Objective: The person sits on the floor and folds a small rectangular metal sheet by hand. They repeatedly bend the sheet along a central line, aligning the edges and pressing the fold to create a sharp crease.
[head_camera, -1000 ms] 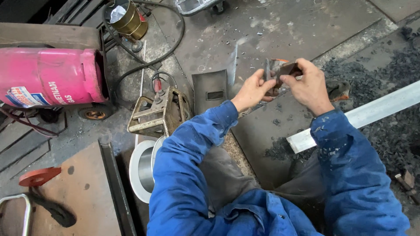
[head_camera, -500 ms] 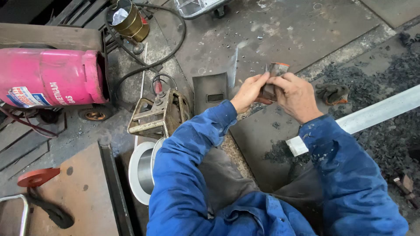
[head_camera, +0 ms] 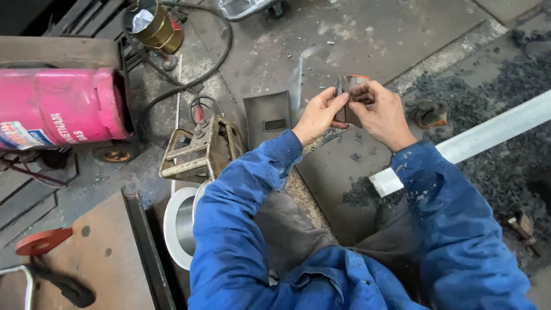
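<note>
I had both hands, left hand point(head_camera: 317, 116) and right hand point(head_camera: 383, 113), pinching small metal pieces point(head_camera: 349, 99) together above the floor plate point(head_camera: 336, 172), fit-up unfinished, nothing welded yet.

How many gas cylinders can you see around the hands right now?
1: the pink gas cylinder lying on its side at far left, well away from both hands. Others may be hidden beyond the frame.

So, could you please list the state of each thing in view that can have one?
Left hand: pinching the metal piece.
Right hand: gripping the metal piece.
Metal piece: held up off the floor.
Pink gas cylinder: lying on its side.
Welding mask: flat on the floor.
Wire spool: on the floor.
</note>
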